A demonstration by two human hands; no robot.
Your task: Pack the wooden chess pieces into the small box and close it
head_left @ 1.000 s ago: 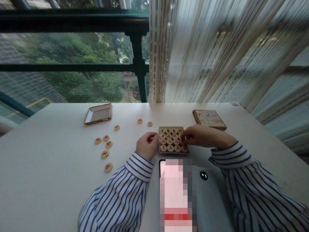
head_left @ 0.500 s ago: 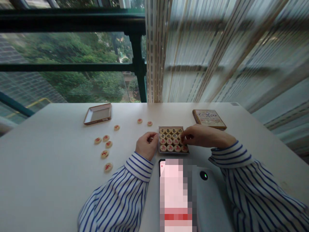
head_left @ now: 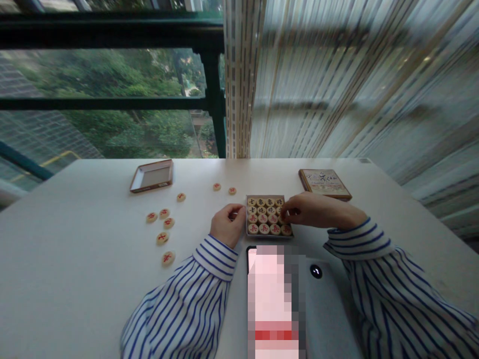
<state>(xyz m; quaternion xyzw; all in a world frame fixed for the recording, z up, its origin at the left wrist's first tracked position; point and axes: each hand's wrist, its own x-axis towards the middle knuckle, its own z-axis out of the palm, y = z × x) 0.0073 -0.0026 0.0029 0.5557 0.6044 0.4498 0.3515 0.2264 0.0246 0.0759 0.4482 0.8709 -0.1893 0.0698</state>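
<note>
A shallow box [head_left: 270, 237] in the middle of the white table holds rows of round wooden xiangqi pieces [head_left: 264, 229]. Black characters mark the far rows, red ones the near rows. My left hand [head_left: 227, 224] is closed at the box's left wall, thumb and fingers at its edge. Over the right side of the box, the curled fingers of my right hand [head_left: 305, 209] pinch at a piece in the right column, which they partly cover. Several red-marked xiangqi pieces [head_left: 162, 238] lie loose on the table to the left.
An upturned box lid [head_left: 151, 176] lies at the back left. At the back right is a closed box with a printed cover [head_left: 325, 183]. A phone with a blurred-out screen [head_left: 271, 289] and a pale grey device [head_left: 329, 309] lie just in front of the xiangqi box.
</note>
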